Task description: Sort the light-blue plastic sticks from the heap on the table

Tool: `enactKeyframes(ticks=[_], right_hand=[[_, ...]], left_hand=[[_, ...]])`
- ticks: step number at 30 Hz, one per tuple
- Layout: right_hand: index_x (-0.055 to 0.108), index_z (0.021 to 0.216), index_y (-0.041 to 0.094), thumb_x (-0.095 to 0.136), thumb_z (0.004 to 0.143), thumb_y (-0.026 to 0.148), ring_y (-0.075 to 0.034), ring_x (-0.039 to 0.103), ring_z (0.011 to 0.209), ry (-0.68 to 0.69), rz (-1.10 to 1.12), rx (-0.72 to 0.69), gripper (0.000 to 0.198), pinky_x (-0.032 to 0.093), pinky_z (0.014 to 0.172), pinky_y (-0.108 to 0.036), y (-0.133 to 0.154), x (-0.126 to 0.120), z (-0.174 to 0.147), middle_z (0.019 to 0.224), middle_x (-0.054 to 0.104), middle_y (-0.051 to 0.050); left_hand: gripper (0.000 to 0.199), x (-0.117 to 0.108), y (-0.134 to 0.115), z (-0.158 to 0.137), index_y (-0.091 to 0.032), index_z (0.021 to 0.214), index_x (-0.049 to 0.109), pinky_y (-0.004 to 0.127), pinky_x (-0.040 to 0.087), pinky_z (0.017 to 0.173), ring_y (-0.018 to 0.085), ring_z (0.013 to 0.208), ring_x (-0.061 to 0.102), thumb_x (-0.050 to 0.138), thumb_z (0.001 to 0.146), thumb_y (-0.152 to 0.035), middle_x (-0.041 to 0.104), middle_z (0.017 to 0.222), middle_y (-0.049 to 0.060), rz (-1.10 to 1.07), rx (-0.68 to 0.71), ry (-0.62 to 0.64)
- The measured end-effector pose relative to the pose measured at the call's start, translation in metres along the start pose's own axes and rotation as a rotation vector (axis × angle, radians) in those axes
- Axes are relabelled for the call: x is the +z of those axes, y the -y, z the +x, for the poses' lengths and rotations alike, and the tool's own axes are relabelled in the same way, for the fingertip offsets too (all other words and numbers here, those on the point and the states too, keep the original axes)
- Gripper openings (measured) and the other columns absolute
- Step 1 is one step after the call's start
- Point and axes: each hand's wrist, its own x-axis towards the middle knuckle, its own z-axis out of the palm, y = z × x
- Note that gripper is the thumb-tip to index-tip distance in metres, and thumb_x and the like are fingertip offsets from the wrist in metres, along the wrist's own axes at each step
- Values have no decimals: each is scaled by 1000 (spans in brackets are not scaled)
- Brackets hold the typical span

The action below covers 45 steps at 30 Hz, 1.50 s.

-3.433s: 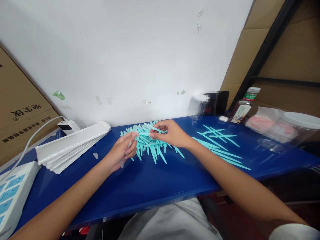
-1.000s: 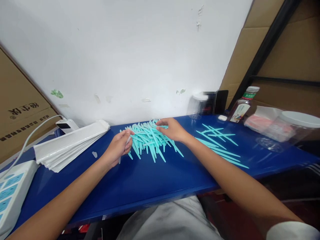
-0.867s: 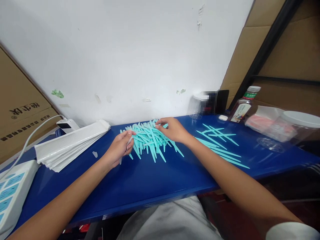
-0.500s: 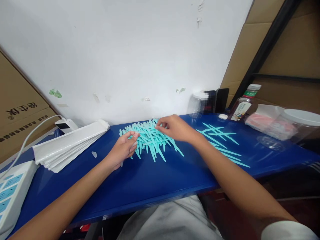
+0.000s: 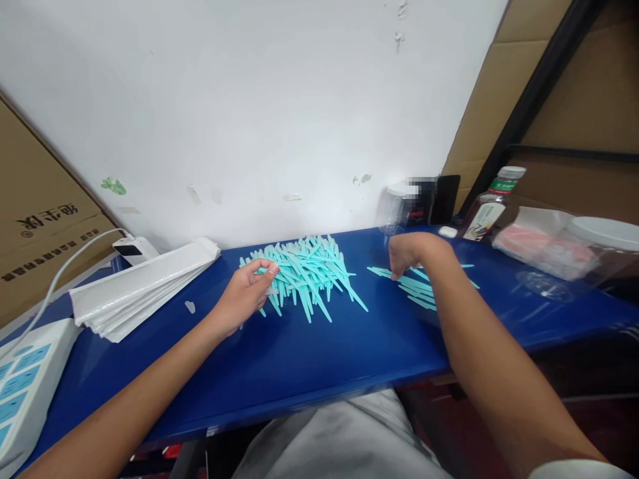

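Note:
A heap of teal plastic sticks [image 5: 304,273] lies on the blue table [image 5: 309,352] near the wall. My left hand [image 5: 244,296] rests at the heap's left edge, fingers curled around a thin clear piece that barely shows. To the right lies a second, looser group of teal sticks [image 5: 422,293]. My right hand [image 5: 412,251] hovers over that group, fingertips down and pinching one teal stick [image 5: 380,271] that lies against the table.
A stack of white sleeves [image 5: 142,286] sits at the left, with a power strip [image 5: 22,386], a charger [image 5: 130,249] and a cardboard box [image 5: 40,219]. At the back right stand a clear jar [image 5: 397,209], a phone [image 5: 445,198], a bottle [image 5: 492,203] and a lidded container [image 5: 596,256].
My right hand has left the heap and swung right to the looser group with a teal stick. My left hand has stayed at the heap's left edge.

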Motion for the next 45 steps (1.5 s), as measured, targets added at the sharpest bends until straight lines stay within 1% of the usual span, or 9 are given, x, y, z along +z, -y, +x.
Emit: enactKeyframes(ticks=[6, 11, 17, 21, 24, 28, 34, 39, 45], right_hand=[[80, 93, 16, 83, 75, 28, -28, 72, 94, 42, 18, -149, 22, 51, 68, -31, 2, 5, 14, 103, 77, -11], [77, 96, 16, 76, 81, 31, -26, 70, 90, -98, 12, -262, 21, 47, 66, -30, 1, 6, 23, 103, 77, -11], [64, 107, 15, 63, 95, 24, -20, 71, 85, -379, 438, -543, 15, 53, 70, -27, 12, 0, 3, 98, 78, -12], [65, 101, 15, 65, 98, 38, -15, 70, 67, -425, 707, -751, 23, 51, 57, -25, 29, 1, -11, 93, 77, -12], [68, 101, 15, 69, 94, 46, -10, 62, 53, -391, 787, -895, 32, 50, 55, -26, 42, 6, -15, 93, 77, -10], [67, 105, 14, 69, 93, 47, -8, 58, 50, -311, 870, -1024, 36, 50, 55, -25, 61, 16, -22, 88, 77, -8], [62, 106, 15, 67, 95, 48, -7, 52, 44, -183, 838, -1044, 35, 41, 44, -21, 84, 30, -32, 79, 76, -4], [67, 101, 15, 68, 93, 52, -6, 48, 38, -44, 711, -1084, 38, 44, 41, -20, 87, 35, -30, 74, 77, -4], [69, 98, 15, 68, 93, 50, -5, 45, 36, -20, 693, -1081, 35, 42, 39, -19, 88, 34, -33, 71, 76, -3]], left_hand=[[43, -2, 5, 2, -23, 101, 57, 17, 21, 41, 7, 44, 20, 62, 92, -65, 30, 52, -11, 19, 24, 12], [43, -4, 6, 3, -23, 103, 58, 17, 25, 42, 7, 45, 25, 61, 93, -64, 32, 52, -11, 47, 47, -12], [42, -3, 6, 2, -23, 104, 57, 16, 26, 42, 7, 42, 29, 58, 95, -63, 34, 52, -11, 98, 80, -22], [42, -3, 6, 2, -23, 109, 57, 17, 27, 41, 8, 42, 32, 58, 95, -62, 36, 54, -10, 113, 118, -46], [40, -3, 5, 0, -22, 114, 55, 18, 29, 42, 9, 44, 35, 57, 97, -59, 37, 55, -10, 140, 182, -73], [37, -3, 4, -3, -23, 118, 54, 18, 29, 45, 9, 47, 37, 56, 99, -55, 40, 57, -9, 172, 264, -123], [35, -3, 6, -2, -24, 119, 53, 19, 30, 46, 10, 47, 37, 53, 101, -54, 39, 57, -9, 175, 285, -144], [33, -3, 5, -4, -25, 122, 51, 20, 28, 47, 11, 48, 35, 52, 102, -51, 37, 57, -9, 222, 332, -184], [33, -2, 1, -10, -25, 125, 52, 23, 22, 50, 12, 46, 31, 54, 101, -48, 37, 55, -9, 320, 381, -244]])
